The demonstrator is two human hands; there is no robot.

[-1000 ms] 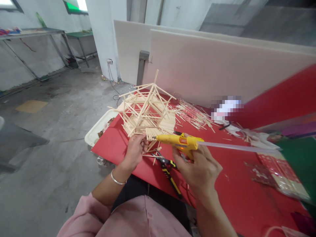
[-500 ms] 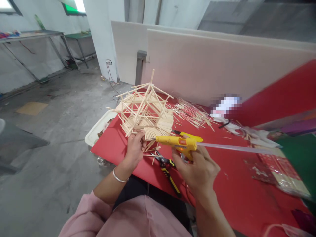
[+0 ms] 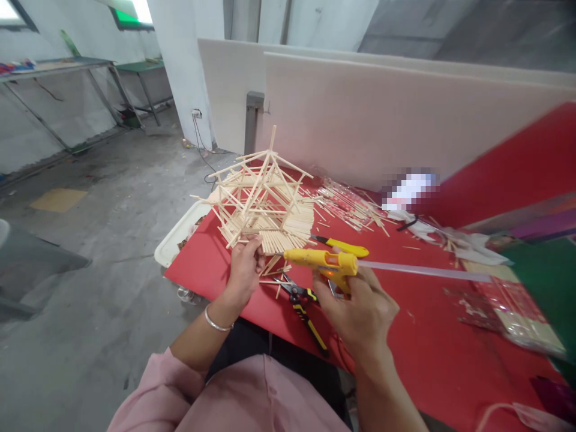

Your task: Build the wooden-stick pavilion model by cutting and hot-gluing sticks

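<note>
A model built of thin wooden sticks (image 3: 270, 192), with a pointed open-frame roof and rows of sticks around its base, stands on the red tabletop. At its front edge my left hand (image 3: 246, 264) is closed, thumb and fingers pinching the rim; whether a loose stick is also between them I cannot tell. My right hand (image 3: 360, 306) is wrapped around the handle of a yellow hot glue gun (image 3: 321, 261), from whose back a long clear glue stick (image 3: 418, 270) sticks out. The gun's nozzle points left, close to the front row of sticks and my left fingertips.
Pliers (image 3: 306, 318) with black and yellow handles and a yellow-handled cutter (image 3: 344, 246) lie on the red table (image 3: 432, 360). Loose sticks (image 3: 355, 210) and plastic packs (image 3: 522, 312) are spread to the right. White boards (image 3: 405, 120) lean behind; a white tub (image 3: 173, 240) stands left.
The glue gun has shifted slightly down relative to the model, uncovering more of the cutter's handle. My left hand keeps its pinch on the model's edge. The view has moved a little.
</note>
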